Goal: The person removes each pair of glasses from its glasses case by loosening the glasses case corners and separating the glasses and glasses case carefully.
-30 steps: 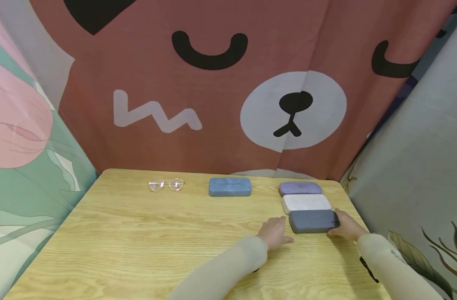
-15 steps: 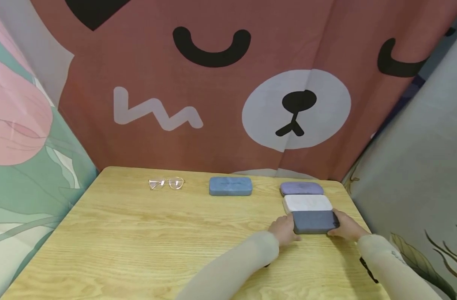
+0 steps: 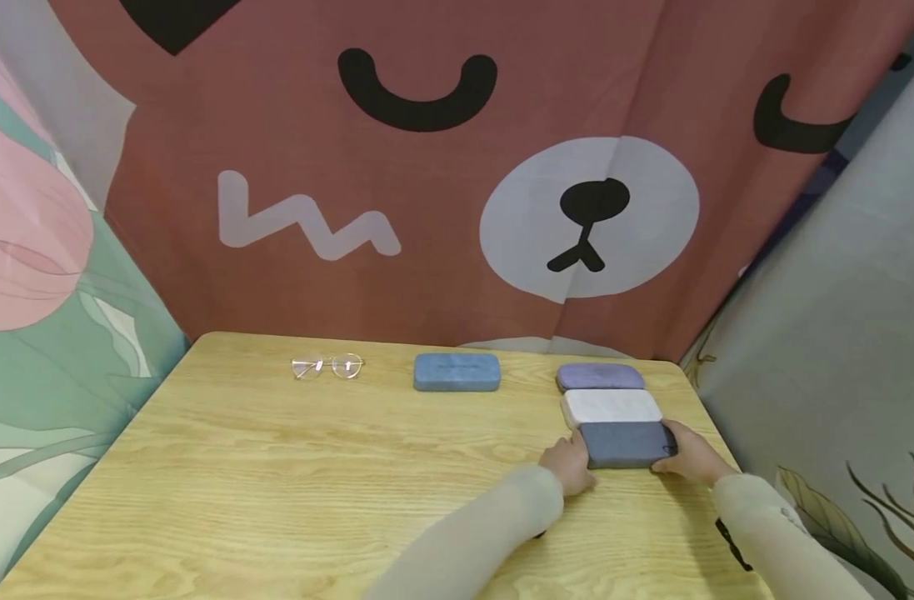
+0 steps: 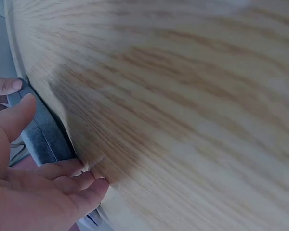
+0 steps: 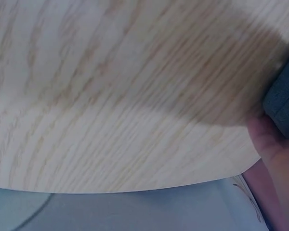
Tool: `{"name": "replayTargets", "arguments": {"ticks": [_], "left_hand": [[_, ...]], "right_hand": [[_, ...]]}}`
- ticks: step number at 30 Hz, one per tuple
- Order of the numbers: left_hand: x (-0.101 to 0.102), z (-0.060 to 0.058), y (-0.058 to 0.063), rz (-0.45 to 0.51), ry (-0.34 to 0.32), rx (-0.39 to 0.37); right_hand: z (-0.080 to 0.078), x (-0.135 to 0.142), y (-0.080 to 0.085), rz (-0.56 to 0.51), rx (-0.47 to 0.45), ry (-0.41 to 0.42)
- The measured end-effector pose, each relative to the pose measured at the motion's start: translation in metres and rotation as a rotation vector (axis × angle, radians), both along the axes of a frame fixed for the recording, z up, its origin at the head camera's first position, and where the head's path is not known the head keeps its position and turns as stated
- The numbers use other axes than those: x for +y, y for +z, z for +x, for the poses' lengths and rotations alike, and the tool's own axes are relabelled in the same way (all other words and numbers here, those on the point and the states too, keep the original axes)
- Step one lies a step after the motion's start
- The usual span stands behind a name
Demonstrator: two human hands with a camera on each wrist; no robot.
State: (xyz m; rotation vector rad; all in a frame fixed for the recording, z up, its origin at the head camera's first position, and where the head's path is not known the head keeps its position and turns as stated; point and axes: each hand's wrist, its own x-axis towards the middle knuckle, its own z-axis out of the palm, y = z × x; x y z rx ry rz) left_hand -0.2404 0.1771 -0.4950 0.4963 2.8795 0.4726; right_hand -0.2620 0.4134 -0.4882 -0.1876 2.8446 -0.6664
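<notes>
A dark grey glasses case (image 3: 626, 445) lies on the wooden table (image 3: 292, 483) at the right, in front of a white glasses case (image 3: 611, 407). My right hand (image 3: 691, 452) grips its right end, with the thumb on the near side. At the left end is my left hand (image 3: 569, 463), thumb and fingers about that end. In the left wrist view, the left hand (image 4: 43, 187) has its thumb apart from the bent fingers, around the grey case (image 4: 44, 137). Only a corner of the case (image 5: 285, 101) shows in the right wrist view, beside the right thumb.
A purple glasses case (image 3: 601, 377) lies behind the white one, in line with it. A blue glasses case (image 3: 457, 372) sits at the back middle. Wire-framed glasses (image 3: 327, 367) lie at the back left. A brown bear-print curtain (image 3: 427, 192) hangs behind the table.
My left hand has moved right to the grey case's left end and now touches it. The right hand stays at the right end. The case's left end has shifted only slightly.
</notes>
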Motion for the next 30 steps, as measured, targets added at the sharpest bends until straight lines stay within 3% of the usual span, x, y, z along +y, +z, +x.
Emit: {"name": "replayTargets", "arguments": {"ticks": [9, 18, 26, 30], "left_hand": [[0.006, 0.005, 0.002, -0.038, 0.043, 0.015], [0.004, 0.001, -0.005, 0.066, 0.075, 0.132], [0.000, -0.002, -0.008, 0.213, 0.078, 0.058], [-0.004, -0.004, -0.010, 0.278, 0.015, 0.032]], "right_hand": [[0.003, 0.000, -0.002, -0.041, 0.039, -0.013], [0.013, 0.006, -0.002, -0.095, 0.052, -0.025], [0.022, 0.004, 0.004, -0.096, 0.042, -0.005], [0.029, 0.005, 0.006, -0.097, 0.072, -0.006]]}}
